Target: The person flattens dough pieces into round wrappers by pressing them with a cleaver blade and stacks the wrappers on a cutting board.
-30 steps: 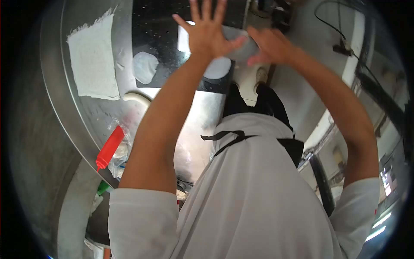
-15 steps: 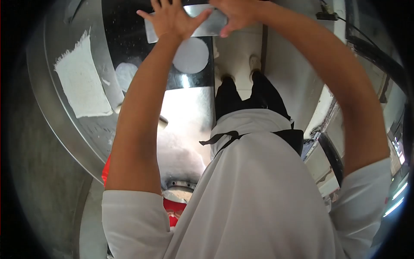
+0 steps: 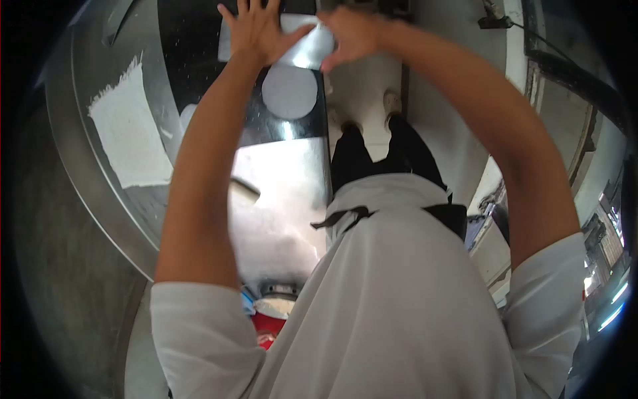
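Note:
A shiny rectangular metal plate lies on the dark part of the counter at the top of the view. My left hand is over its left part, fingers spread wide; whether the palm presses on it cannot be made out. At the plate's right end is my right hand, somewhat blurred, its thumb and fingers apart around that end. Just below the plate, a flat whitish disc rests on the dark surface. A small pale item is partly hidden behind my left forearm.
A white cloth with a frayed edge lies on the metal counter at left. Behind my left forearm, a pale cylindrical end sticks out over the bright metal surface. A round container and something red stand below.
My right hand has shifted left, closer to my left hand, along the plate's right end. My left hand stays spread over the plate. The whole view has shifted slightly.

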### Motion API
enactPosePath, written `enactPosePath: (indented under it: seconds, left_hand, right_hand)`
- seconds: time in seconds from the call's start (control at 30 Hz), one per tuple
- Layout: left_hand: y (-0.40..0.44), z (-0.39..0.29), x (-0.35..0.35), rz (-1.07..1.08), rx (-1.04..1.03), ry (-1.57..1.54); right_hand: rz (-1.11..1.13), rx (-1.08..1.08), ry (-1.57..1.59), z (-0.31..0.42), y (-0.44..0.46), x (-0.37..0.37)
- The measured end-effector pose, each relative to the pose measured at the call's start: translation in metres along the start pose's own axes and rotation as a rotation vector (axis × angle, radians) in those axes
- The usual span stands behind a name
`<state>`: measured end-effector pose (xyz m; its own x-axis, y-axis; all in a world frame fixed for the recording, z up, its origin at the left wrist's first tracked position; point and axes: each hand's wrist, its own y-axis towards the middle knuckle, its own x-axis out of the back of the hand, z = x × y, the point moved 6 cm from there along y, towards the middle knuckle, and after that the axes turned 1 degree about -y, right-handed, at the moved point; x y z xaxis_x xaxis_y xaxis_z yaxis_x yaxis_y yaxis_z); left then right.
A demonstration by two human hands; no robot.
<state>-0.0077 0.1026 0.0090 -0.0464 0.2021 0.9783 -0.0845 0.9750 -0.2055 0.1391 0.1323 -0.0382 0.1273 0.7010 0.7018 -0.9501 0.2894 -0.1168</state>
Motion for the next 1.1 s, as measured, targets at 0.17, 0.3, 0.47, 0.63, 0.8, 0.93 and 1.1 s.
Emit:
enactPosePath:
  seconds: [0.17,0.3,0.47,0.63,0.8,0.93,1.1]
  left_hand:
    - [-0.037,0.004,-0.035,0.027,-0.206,0.117]
    - [-0.003,0.009,-0.008,-0.131,-0.207,0.046]
    - [0.027,0.037,0.005,-0.436,-0.196,0.107]
    - [-0.048,0.012,-0.004,-0.076,-0.732,-0.172]
    - [-0.091,-0.027,-0.01,0.114,-0.839,0.031]
    - [-0.082,-0.045,0.004,0.349,-0.689,0.161]
    - [-0.087,-0.022,0.025,0.476,-0.628,-0.133]
  right_hand:
    - [0.141,-0.243,0.018,0.03,-0.029,-0.035]
    - [0.123,-0.264,-0.021,0.018,-0.003,0.004]
    - [-0.09,-0.225,-0.21,-0.006,0.043,0.052]
    - [-0.251,-0.274,0.086,-0.002,0.024,0.05]
    - [-0.16,-0.293,0.294,0.032,-0.062,-0.041]
    - [-0.119,-0.405,0.416,0.049,-0.088,-0.064]
    - [0.031,-0.519,0.36,0.07,-0.124,-0.087]
